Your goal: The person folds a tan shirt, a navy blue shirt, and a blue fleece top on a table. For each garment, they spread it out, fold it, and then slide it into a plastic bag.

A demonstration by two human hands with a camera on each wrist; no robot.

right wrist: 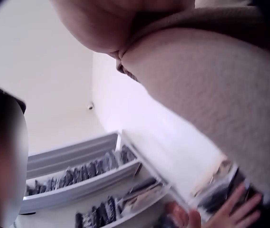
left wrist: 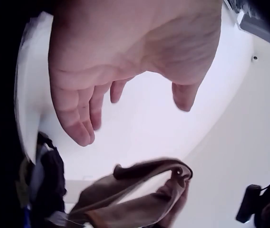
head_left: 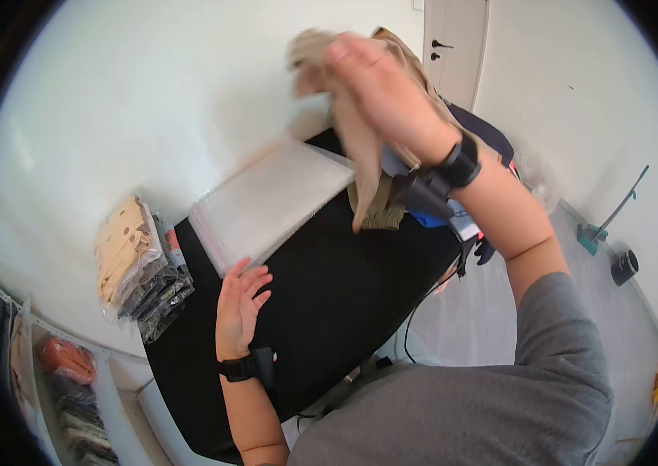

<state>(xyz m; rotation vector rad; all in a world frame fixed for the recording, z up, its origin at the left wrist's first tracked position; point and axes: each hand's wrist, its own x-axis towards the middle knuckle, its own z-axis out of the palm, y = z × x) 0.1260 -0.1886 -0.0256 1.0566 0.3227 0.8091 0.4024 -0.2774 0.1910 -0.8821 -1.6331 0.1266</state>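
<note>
My right hand [head_left: 395, 97] is raised high over the far side of the black table [head_left: 321, 279], gripping a tan garment [head_left: 358, 132] that hangs down in loose folds, blurred. From the left wrist, the garment [left wrist: 135, 204] shows a gaping, band-like opening. Close up in the right wrist view, its cloth [right wrist: 206, 80] spreads below the right hand [right wrist: 101, 23]. My left hand [head_left: 240, 311] hovers at the near corner of a stack of clear plastic bags [head_left: 271, 194]. Its fingers are spread and relaxed, with nothing in them.
Bagged clothes [head_left: 131, 256] are piled at the table's left end. An olive folded garment [head_left: 378, 203] and other clothes lie at the right. White shelving [head_left: 123, 396] with packed garments stands lower left. A cable [head_left: 414, 311] hangs off the table's right edge.
</note>
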